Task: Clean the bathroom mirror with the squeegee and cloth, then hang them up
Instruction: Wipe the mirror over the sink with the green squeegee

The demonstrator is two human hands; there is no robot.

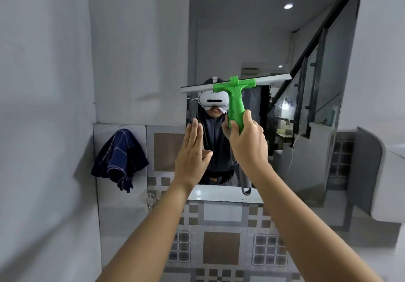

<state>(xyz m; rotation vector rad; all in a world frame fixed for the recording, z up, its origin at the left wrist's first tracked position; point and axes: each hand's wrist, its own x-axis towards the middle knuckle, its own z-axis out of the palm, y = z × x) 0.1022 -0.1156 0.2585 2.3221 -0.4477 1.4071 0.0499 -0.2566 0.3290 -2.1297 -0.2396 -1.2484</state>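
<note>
My right hand (247, 139) grips the green handle of the squeegee (235, 93), whose long pale blade lies nearly level against the mirror (252, 40) at mid height. My left hand (192, 152) is flat, fingers together and pointing up, held at the mirror's lower left edge with nothing in it. A dark blue cloth (119, 159) hangs on the tiled wall to the left of the mirror, apart from both hands.
A narrow white ledge (219, 195) runs under the mirror. Patterned brown and grey tiles (221, 246) cover the wall below. A plain grey wall (43, 84) stands close on the left, and a white fixture (385, 183) juts out on the right.
</note>
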